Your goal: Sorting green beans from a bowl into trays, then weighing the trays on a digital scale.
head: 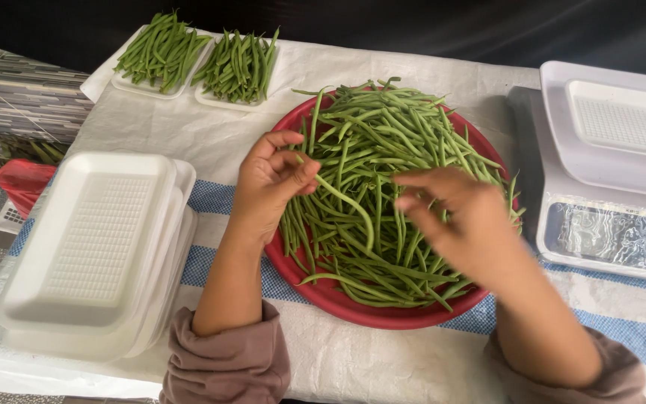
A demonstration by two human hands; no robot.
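Heap of long green string beans (383, 172) fills a round red plastic tray (360, 310) at table centre. Beans lie criss-crossed, a few tips poking over the far and right rim.

Left hand (271, 187) sits over the tray's left edge, thumb and fingers pressed together on one curved green bean (349, 203) that arcs down and right from the pinch into the pile. Right hand (454, 217) hovers over the middle-right of the heap, blurred; fingers drawn toward the thumb, but whether it grips a bean cannot be told. Both forearms come up from the near edge, mauve-brown sleeves (229, 363) pushed back at the wrists.

Left of the tray: stack of white foam trays (91, 247), ribbed floors, just beside the left forearm with a narrow strip of cloth between. Far left: two filled white foam trays (188, 71) of sorted beans, side by side, well apart from the hands. Right: white digital weighing scale (600, 217) with an empty foam tray on its platform, close to the red tray's right rim.

Open cloth: white woven table cover with blue checked bands (211, 135), free between the red tray and the far filled trays, and along the near edge between the sleeves. Table's left edge drops to a tiled floor.
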